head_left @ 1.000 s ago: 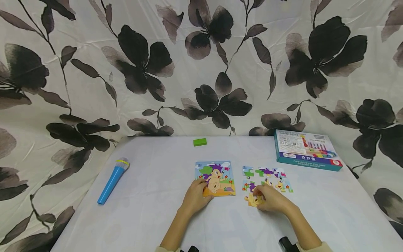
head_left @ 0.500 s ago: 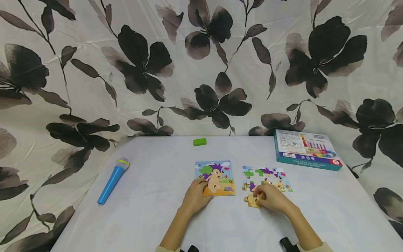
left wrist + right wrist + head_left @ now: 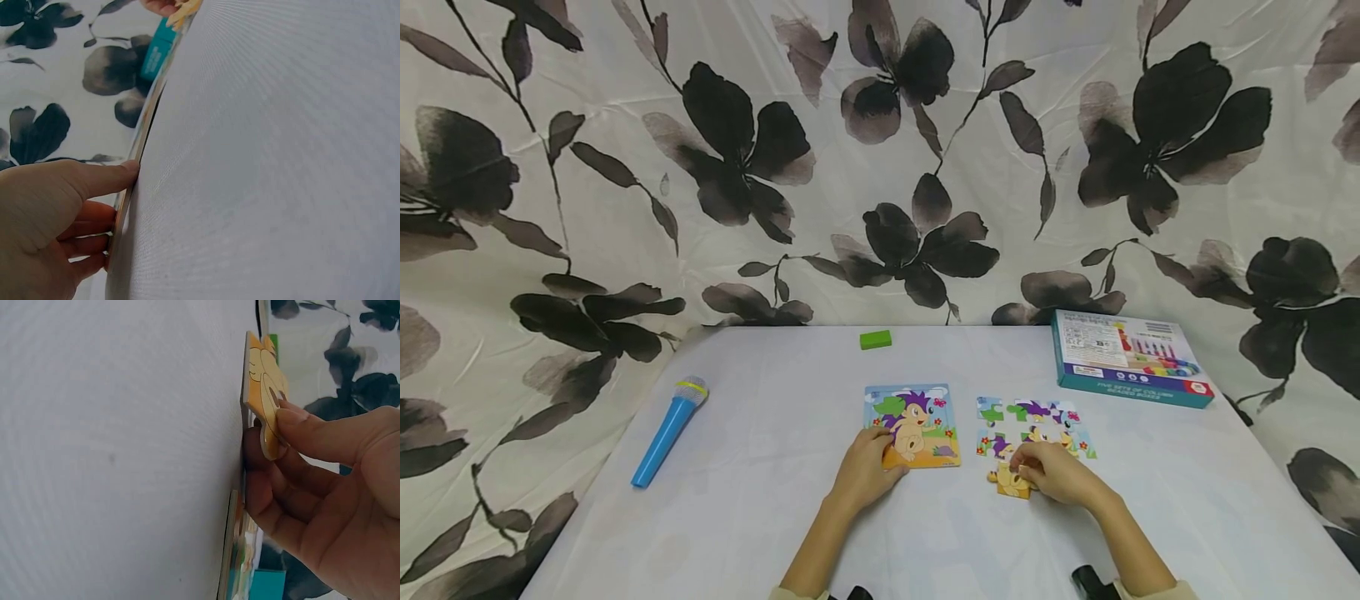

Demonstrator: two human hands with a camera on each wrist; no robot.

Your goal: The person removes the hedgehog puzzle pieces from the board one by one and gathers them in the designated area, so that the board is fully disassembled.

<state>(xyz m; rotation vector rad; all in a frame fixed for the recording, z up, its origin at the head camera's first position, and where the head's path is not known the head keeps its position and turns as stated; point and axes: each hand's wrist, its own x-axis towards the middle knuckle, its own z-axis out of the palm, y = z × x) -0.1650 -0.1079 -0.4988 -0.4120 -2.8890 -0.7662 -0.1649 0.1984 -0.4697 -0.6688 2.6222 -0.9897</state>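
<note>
My left hand (image 3: 865, 468) holds the lower left corner of a square hedgehog picture puzzle (image 3: 934, 433). Its thumb lies along the near edge, and its fingers reach over the left side. To the right, my right hand (image 3: 1060, 473) pinches a yellow-orange jigsaw piece (image 3: 1013, 483) between thumb and fingers; in the right wrist view the piece (image 3: 261, 384) is tilted up close over the table. Just beyond that hand lie several loose jigsaw pieces (image 3: 991, 410) showing purple, green and yellow parts of a hedgehog, some of them hidden behind the hand.
A blue toy microphone (image 3: 668, 433) lies at the left of the white table (image 3: 760, 417). Near the back edge is a green block (image 3: 876, 340). At the back right sits a teal-sided box (image 3: 1131, 358). A floral cloth (image 3: 910, 150) hangs behind the table.
My right hand has shifted slightly to the right with the yellow-orange jigsaw piece, which has moved away from the pieces behind it. The left hand and the puzzle stay in place.
</note>
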